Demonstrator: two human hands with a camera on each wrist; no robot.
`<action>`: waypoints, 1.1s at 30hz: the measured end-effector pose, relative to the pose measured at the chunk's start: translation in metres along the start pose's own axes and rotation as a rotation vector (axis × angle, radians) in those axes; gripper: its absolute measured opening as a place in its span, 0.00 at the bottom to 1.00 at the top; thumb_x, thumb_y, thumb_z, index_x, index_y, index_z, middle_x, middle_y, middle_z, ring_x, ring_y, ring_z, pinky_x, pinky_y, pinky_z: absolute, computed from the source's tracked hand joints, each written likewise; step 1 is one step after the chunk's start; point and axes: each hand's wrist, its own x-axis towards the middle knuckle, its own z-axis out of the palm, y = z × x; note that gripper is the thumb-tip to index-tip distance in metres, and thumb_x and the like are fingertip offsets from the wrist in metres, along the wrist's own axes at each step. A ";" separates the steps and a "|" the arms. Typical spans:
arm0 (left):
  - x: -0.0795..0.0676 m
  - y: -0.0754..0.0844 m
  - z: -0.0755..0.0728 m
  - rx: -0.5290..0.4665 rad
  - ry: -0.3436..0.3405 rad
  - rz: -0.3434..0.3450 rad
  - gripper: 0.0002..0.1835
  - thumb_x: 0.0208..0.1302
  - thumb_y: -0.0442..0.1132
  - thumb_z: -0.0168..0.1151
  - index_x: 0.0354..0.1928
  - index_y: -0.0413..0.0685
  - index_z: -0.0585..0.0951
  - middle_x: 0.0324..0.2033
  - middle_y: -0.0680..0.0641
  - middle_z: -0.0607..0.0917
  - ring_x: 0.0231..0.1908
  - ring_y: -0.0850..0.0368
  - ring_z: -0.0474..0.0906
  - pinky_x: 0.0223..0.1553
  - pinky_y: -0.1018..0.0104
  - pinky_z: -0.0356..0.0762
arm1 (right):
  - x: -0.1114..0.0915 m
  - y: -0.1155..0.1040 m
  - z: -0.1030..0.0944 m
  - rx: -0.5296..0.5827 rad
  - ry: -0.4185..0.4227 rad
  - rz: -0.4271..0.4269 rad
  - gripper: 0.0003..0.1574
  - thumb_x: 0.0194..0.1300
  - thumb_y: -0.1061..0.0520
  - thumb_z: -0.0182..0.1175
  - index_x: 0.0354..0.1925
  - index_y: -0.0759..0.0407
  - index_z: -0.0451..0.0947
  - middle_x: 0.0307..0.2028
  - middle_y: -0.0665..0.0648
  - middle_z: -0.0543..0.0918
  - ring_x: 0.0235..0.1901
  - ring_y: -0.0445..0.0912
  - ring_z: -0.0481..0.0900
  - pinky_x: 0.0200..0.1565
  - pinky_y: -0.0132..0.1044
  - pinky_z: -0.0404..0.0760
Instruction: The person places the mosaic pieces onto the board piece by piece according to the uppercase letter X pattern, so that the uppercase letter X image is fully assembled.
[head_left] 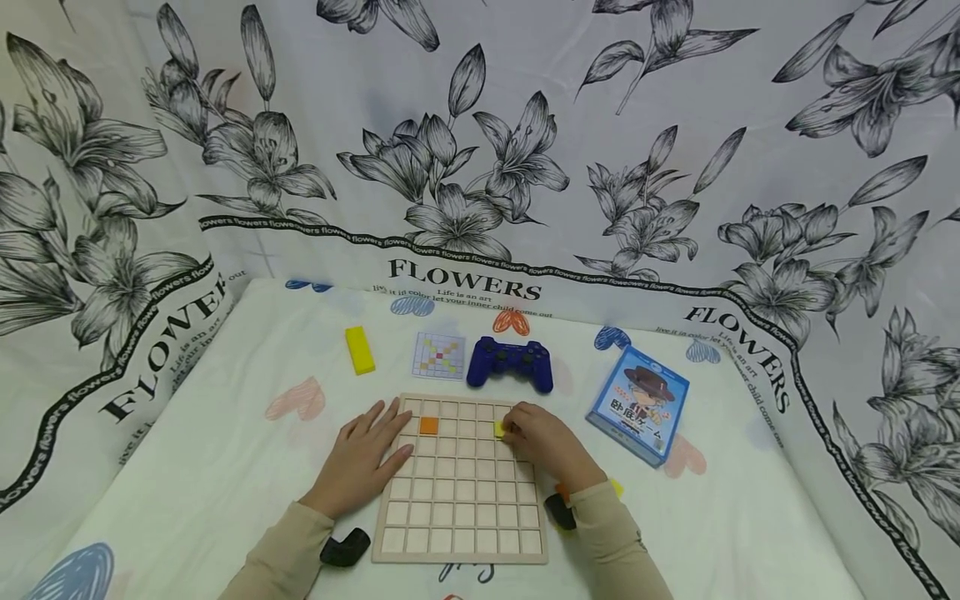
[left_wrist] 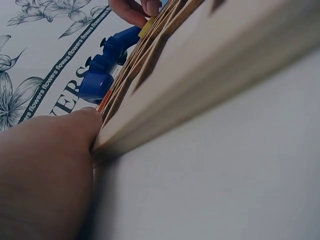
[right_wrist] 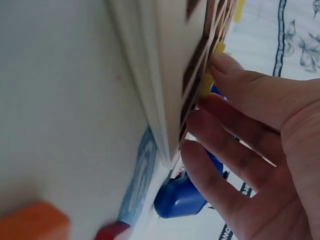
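Note:
A wooden grid board (head_left: pixel 442 490) with square cells lies in front of me. My left hand (head_left: pixel 362 460) rests along its left edge, fingers extended, the thumb reaching onto the board. In the left wrist view that thumb (left_wrist: pixel 82 122) touches the board's rim. An orange square tile (head_left: pixel 428 426) sits in a cell near the upper left corner. With thumb and index finger, my right hand (head_left: pixel 551 442) pinches a yellow square tile (head_left: pixel 499 429) at a cell near the upper right. The right wrist view shows this yellow tile (right_wrist: pixel 206 85) between the fingertips, partly hidden.
Beyond the board lie a yellow block (head_left: pixel 360 350), a patterned grid card (head_left: pixel 438 356) and a blue game controller (head_left: pixel 510 363). A blue game box (head_left: pixel 639 405) lies to the right. Orange, yellow and black pieces show beside the right forearm; a black object (head_left: pixel 346 547) lies near the left sleeve.

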 end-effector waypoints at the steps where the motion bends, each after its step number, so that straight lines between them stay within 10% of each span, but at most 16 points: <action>1: 0.000 0.000 0.000 0.002 -0.001 -0.001 0.31 0.71 0.59 0.47 0.71 0.55 0.65 0.72 0.47 0.60 0.72 0.45 0.52 0.66 0.44 0.52 | 0.000 0.000 0.000 -0.010 0.008 -0.010 0.07 0.62 0.56 0.66 0.38 0.55 0.80 0.37 0.48 0.80 0.36 0.40 0.77 0.41 0.34 0.80; 18: -0.001 -0.001 -0.001 -0.007 0.019 0.010 0.31 0.69 0.59 0.50 0.70 0.54 0.66 0.72 0.46 0.61 0.71 0.45 0.53 0.65 0.44 0.53 | -0.002 0.000 -0.003 -0.047 0.058 -0.106 0.08 0.60 0.57 0.66 0.40 0.56 0.81 0.37 0.49 0.82 0.38 0.41 0.79 0.44 0.35 0.81; 33: 0.000 -0.001 -0.001 0.035 0.000 0.011 0.32 0.70 0.61 0.48 0.70 0.55 0.65 0.72 0.46 0.61 0.71 0.45 0.54 0.66 0.44 0.53 | -0.085 0.005 -0.043 -0.044 -0.038 0.343 0.17 0.60 0.57 0.67 0.49 0.52 0.79 0.44 0.47 0.81 0.45 0.41 0.80 0.49 0.39 0.81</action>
